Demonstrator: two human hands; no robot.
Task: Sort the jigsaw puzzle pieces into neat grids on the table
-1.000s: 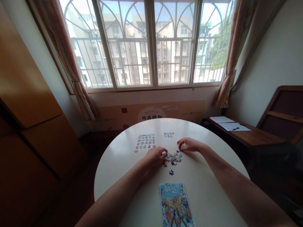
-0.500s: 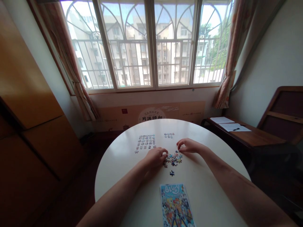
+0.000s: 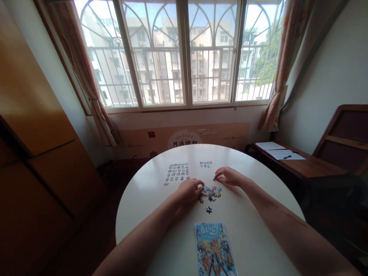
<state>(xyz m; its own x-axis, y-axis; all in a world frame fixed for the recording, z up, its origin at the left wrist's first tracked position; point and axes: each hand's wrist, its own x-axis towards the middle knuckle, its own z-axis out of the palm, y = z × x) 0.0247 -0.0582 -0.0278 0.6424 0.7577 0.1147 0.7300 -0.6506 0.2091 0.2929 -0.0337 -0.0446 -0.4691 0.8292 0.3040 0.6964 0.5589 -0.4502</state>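
My right hand (image 3: pixel 228 176) pinches a small dark puzzle piece (image 3: pixel 215 179) low over the table, just behind the loose pile. My left hand (image 3: pixel 189 188) rests at the left edge of the pile of mixed puzzle pieces (image 3: pixel 211 193), its fingers curved with a gap between thumb and forefinger; no piece shows in it. One dark blue puzzle piece (image 3: pixel 209 210) lies apart in front of the pile. Farther back on the left, puzzle pieces stand in rows (image 3: pixel 178 172). A smaller group of pieces (image 3: pixel 205 164) lies at the back, right of those rows.
A colourful Bluey picture sheet (image 3: pixel 215 249) lies near me on the round white table (image 3: pixel 138 214). Papers (image 3: pixel 284 154) and a dark pen rest on a wooden bench (image 3: pixel 322 168) to the right. Beyond the table is a barred window.
My right hand has drawn a puzzle piece a little away from the pile, up and to the left. My left hand has barely moved.
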